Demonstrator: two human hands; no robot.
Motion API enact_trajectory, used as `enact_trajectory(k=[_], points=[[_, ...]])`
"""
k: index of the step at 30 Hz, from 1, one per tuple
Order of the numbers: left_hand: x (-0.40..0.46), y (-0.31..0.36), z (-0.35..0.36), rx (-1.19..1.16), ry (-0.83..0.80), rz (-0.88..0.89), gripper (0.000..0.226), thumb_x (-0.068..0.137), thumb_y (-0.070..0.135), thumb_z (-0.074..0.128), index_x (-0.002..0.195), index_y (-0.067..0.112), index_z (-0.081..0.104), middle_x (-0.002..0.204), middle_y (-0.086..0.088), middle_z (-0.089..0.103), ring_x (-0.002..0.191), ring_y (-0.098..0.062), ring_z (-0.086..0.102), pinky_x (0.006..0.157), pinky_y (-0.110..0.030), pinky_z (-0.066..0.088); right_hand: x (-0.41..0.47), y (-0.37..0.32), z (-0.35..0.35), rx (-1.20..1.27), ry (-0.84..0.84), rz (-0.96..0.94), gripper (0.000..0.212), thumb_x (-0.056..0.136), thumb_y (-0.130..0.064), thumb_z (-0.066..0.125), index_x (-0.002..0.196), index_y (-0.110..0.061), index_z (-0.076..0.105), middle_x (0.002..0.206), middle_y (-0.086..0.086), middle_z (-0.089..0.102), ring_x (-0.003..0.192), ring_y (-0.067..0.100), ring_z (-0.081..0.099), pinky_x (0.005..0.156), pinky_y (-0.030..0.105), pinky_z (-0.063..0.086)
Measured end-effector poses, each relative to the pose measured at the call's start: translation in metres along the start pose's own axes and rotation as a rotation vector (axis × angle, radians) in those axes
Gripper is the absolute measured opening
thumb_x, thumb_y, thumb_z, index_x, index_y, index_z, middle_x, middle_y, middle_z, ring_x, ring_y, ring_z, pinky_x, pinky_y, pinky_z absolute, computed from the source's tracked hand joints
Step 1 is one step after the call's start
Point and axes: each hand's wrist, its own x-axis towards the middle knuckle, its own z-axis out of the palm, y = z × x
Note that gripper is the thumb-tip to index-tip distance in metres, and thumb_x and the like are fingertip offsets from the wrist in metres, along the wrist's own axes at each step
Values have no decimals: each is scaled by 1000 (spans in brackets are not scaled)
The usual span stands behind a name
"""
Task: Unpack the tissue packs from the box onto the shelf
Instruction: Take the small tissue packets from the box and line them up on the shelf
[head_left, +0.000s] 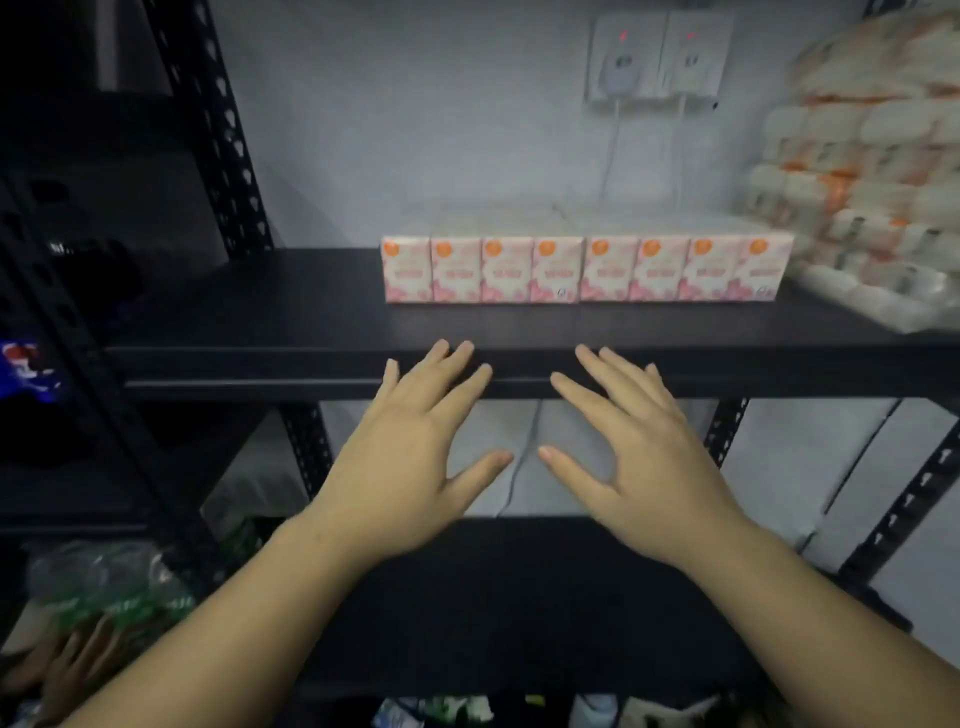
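Observation:
Several pink-and-white tissue packs (584, 269) stand in a tight row on the black shelf board (311, 306), toward its right half. My left hand (415, 452) and my right hand (634, 452) hover side by side in front of the shelf's front edge, below the row, palms down with fingers spread and straight. Neither hand holds or touches a pack. The box is not in view.
A large stack of wrapped white-and-orange rolls (862, 182) fills the shelf's right end. Black perforated uprights (228, 156) frame the left side. A lower black shelf (519, 597) lies under my forearms. Green packets (104, 587) sit at lower left. Wall sockets (660, 57) hang behind.

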Motion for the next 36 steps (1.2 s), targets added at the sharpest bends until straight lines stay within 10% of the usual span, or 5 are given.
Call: enact_trajectory(k=[20,36], points=[[-322,-72,254,-340,-676,-667,74,95,55,63,158,25,39,157,0,46,145,-21,40,114,-34,37,-223,-18,288,273,-813,331,66,100,-55,58,156,-23,45,161,0,43,149,20,36,122,36,29],[-584,-108,562,-488,-1111,-869,72,88,56,72,151,36,46,151,3,50,139,-21,46,109,-30,37,-484,16,607,313,-1226,610,70,94,-63,59,151,-24,50,150,5,57,136,25,52,110,41,45]])
